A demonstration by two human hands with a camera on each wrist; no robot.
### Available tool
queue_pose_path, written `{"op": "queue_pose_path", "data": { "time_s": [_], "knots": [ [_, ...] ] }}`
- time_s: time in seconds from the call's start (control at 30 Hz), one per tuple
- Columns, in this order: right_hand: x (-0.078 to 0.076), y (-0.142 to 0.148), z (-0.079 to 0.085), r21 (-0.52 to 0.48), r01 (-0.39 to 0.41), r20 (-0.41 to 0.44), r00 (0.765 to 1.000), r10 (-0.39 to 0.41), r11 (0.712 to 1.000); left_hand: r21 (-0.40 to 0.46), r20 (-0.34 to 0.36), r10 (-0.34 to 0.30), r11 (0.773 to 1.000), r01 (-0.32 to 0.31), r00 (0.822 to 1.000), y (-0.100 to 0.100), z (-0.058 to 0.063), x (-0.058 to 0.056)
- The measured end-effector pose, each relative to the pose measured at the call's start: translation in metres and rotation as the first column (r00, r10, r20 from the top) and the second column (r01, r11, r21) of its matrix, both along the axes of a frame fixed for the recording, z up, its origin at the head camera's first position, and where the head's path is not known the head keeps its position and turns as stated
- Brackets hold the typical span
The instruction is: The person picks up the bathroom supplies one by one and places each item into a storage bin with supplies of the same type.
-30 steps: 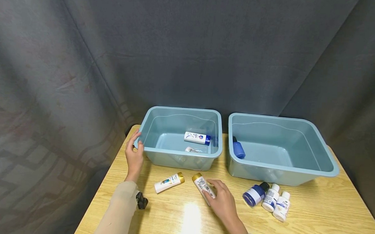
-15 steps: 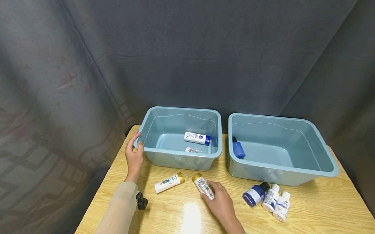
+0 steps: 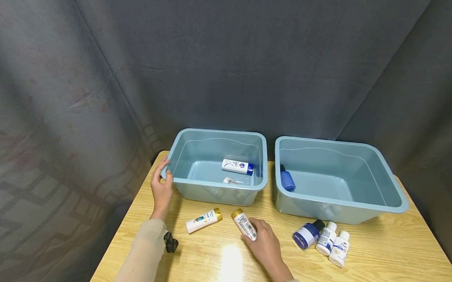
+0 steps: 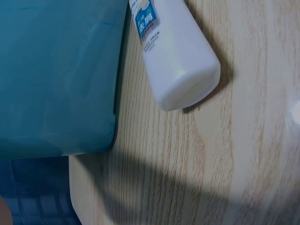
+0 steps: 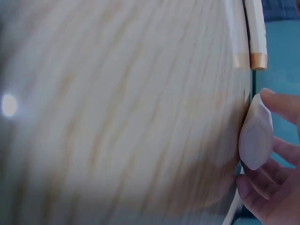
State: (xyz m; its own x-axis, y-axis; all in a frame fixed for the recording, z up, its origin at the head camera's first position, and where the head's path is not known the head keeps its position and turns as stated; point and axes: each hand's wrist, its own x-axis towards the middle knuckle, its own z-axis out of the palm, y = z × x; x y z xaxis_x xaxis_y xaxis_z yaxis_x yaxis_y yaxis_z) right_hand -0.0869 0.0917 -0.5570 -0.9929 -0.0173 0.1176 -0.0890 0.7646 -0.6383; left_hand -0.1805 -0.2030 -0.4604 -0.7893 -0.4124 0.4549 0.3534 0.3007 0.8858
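White and gold-capped, the held bottle (image 3: 244, 224) shows dense black print (image 3: 247, 229).

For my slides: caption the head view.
Right hand grips a gold-capped bottle; left hand grips the left blue bin.

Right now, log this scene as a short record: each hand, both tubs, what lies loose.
Left hand: holds the left light-blue plastic tub at its near-left corner
Right hand: holds a gold-capped white plastic bottle
Left tub: blue-capped white bottle; another white item, partly hidden
Right light-blue plastic tub: dark-capped blue bottle at the left end
Loose on wooden table: second gold-capped white bottle; black-capped dark-blue bottle; two white-capped bottles
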Motion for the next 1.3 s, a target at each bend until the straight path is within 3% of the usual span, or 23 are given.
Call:
{"op": "queue_pose_path", "data": {
  "time_s": [0.63,1.3],
  "knots": [
    [-0.0006,-0.005,0.002,0.013,-0.023,-0.04,0.999,0.024,1.0,-0.011,0.009,0.011,1.0,-0.01,1.0,-0.0005,0.0002,-0.0005],
    [0.0009,-0.0022,0.0027,-0.002,0.003,-0.099,0.995,-0.003,1.0,0.012,0.006,0.015,1.0,-0.015,1.0,0.0005,0.0004,-0.0011]
  ]
}}
